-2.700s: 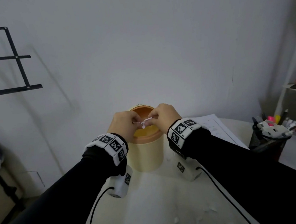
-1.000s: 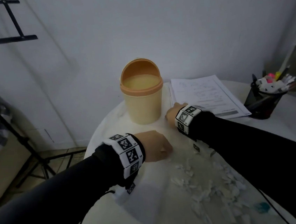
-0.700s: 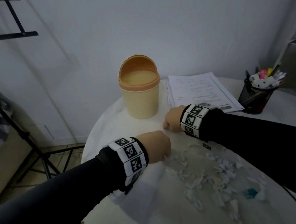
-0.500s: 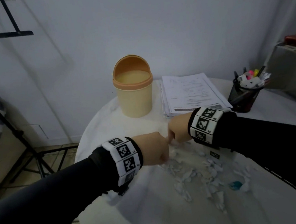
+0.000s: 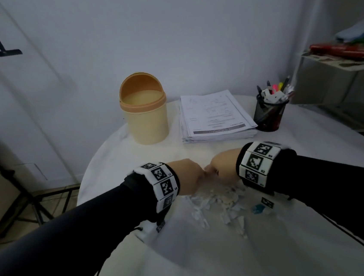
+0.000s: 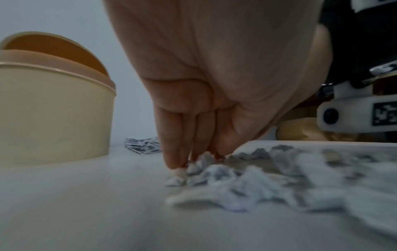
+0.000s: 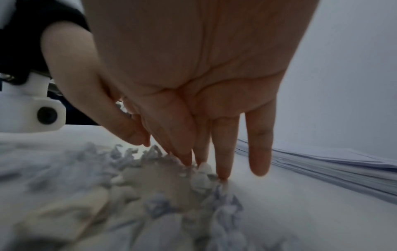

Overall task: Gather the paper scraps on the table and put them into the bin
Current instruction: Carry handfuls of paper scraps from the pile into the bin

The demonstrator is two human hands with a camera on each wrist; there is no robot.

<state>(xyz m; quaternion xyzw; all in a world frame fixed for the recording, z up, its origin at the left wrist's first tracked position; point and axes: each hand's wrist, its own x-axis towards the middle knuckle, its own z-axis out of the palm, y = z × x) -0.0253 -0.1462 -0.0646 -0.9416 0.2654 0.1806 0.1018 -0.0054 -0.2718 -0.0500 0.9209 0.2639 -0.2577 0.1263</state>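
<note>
A pile of white paper scraps (image 5: 217, 203) lies on the white round table (image 5: 116, 162), just in front of me. Both hands stand side by side at the pile's far edge, knuckles nearly touching. My left hand (image 5: 188, 175) points its straight fingers (image 6: 175, 152) down onto the table against the scraps (image 6: 247, 175). My right hand (image 5: 221, 166) does the same, its fingers (image 7: 223, 152) touching the scraps (image 7: 163, 178), the thumb close beside them. The cream bin (image 5: 145, 119) with its orange lid tipped open stands at the table's back left, apart from both hands.
A stack of printed sheets (image 5: 214, 116) lies right of the bin, and a black mesh pen cup (image 5: 269, 113) stands further right. One small blue scrap (image 5: 257, 208) lies at the pile's right side. A shelf stands at the far right, a black stand at the left.
Both hands left the bin's opening, came down to the table and drew together at the pile's far edge. The scattered scraps have bunched up closer together.
</note>
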